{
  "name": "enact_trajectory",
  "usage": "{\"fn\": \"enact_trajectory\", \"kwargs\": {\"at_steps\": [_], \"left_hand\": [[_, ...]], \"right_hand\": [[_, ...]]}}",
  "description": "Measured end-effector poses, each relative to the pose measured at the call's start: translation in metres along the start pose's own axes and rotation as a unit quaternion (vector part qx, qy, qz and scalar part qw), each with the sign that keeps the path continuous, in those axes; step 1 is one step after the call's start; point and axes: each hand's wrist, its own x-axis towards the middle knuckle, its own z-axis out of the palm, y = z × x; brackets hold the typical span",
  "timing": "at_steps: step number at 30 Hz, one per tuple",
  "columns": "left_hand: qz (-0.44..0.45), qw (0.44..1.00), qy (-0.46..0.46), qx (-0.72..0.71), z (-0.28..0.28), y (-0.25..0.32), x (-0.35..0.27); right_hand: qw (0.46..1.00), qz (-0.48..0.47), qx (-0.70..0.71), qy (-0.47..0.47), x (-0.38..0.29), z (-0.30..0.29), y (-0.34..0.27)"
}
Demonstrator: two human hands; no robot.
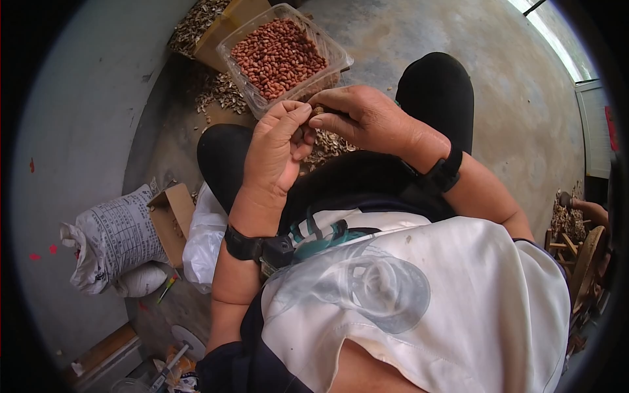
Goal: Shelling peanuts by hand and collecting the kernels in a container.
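Note:
My left hand (277, 142) is raised over my lap, thumb and forefinger pinched together. Whether anything is between those fingertips is hidden. My right hand (373, 118) meets it from the right, with a small brown piece, apparently a peanut in its shell (318, 110), between thumb and fingers. Just beyond both hands stands a clear plastic tub (335, 53) filled with shelled, red-skinned peanuts (277, 56). Broken peanut shells (331, 143) lie below my hands, between my knees.
More shells (223, 96) are scattered near the tub, beside a cardboard box (223, 32). To the left are a printed woven sack (120, 231), a small open carton (173, 221) and a white plastic bag (204, 240). Another person's limb (589, 211) shows at far right, near a wooden stool (587, 265).

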Motion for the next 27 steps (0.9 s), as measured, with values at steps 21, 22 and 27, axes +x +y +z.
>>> {"fn": "enact_trajectory", "kwargs": {"at_steps": [21,22,27], "left_hand": [[0.040,0.996,0.032,0.079,-0.004,-0.012,0.005],[0.040,0.996,0.032,0.080,-0.003,-0.011,0.005],[0.053,0.994,0.035,0.092,0.006,-0.004,0.002]], "right_hand": [[0.994,0.011,-0.090,-0.065,0.003,0.002,0.006],[0.995,0.008,-0.091,-0.050,0.003,0.002,0.007],[0.997,0.007,-0.059,-0.040,0.004,0.002,0.006]]}}
